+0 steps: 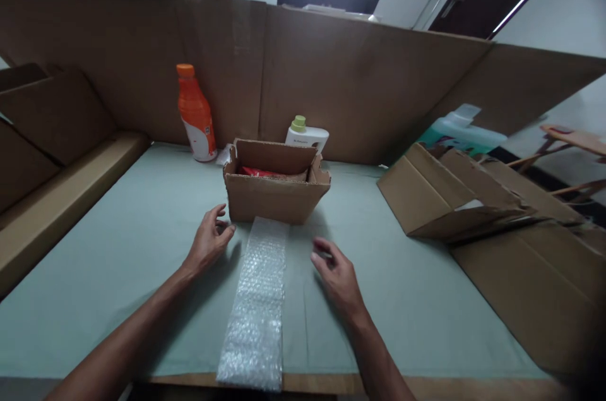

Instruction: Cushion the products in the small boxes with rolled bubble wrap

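Note:
A small open cardboard box [274, 197] stands upright in the middle of the table, with a red packet [253, 172] partly showing inside. From its front, a long strip of bubble wrap [258, 306] lies flat towards me, reaching over the near table edge. My left hand [211, 235] hovers just left of the box's front corner, fingers curved and apart, nothing in it. On the other side of the strip, my right hand [335, 268] is also empty, its thumb and fingers parted. Neither hand appears to touch the box or the bubble wrap.
Behind the box are an orange bottle [196, 117] and a white bottle with a green cap [307, 134]. Cardboard boxes [440, 192] stand at the right, with a teal-liquid bottle [464, 132] behind. More cardboard [52, 117] borders the left; a tall cardboard wall [331, 72] closes the back.

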The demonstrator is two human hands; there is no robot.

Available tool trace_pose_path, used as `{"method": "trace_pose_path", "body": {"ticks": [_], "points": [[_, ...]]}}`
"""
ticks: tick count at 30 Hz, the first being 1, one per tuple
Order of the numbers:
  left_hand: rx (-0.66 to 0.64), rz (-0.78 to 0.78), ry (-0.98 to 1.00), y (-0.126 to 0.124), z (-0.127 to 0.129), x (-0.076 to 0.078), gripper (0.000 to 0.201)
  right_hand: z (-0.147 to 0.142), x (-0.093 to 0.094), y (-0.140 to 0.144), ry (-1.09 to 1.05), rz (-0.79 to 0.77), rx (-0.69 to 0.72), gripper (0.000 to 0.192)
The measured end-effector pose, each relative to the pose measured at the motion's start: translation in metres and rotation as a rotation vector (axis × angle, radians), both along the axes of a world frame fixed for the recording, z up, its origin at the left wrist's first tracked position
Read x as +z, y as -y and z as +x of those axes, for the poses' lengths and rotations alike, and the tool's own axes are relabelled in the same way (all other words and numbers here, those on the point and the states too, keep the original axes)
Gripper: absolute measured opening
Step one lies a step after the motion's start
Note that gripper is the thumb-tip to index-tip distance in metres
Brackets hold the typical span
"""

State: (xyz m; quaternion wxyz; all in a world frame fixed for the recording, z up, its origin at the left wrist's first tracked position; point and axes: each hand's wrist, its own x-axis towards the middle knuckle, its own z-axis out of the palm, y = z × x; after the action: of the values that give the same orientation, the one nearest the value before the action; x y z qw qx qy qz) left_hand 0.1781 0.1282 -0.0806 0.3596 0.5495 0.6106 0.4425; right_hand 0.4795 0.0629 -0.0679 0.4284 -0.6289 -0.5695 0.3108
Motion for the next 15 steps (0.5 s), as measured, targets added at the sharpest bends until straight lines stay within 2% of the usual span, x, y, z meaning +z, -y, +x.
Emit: {"method": "trace_pose_path", "body": {"ticks": [3,5,9,15], "points": [[-0.041,0.060,0.060,-0.015,0.017,0.004,0.072,-0.013,-0.014,-0.056,0.027,0.092,0.010,0.057],[-0.085,0.082,0.077,-0.023,0.025,0.008,0.066,-0.019,-0.019,-0.081,0.043,0.122,0.025,0.053],[-0.081,0.074,0.055,-0.039,0.031,0.015,0.054,-0.018,-0.022,-0.109,0.073,0.109,0.021,0.041],[-0.067,0.090,0.003,-0.074,0.036,0.014,0.061,-0.012,-0.017,-0.141,0.164,0.097,0.002,0.043]]}}
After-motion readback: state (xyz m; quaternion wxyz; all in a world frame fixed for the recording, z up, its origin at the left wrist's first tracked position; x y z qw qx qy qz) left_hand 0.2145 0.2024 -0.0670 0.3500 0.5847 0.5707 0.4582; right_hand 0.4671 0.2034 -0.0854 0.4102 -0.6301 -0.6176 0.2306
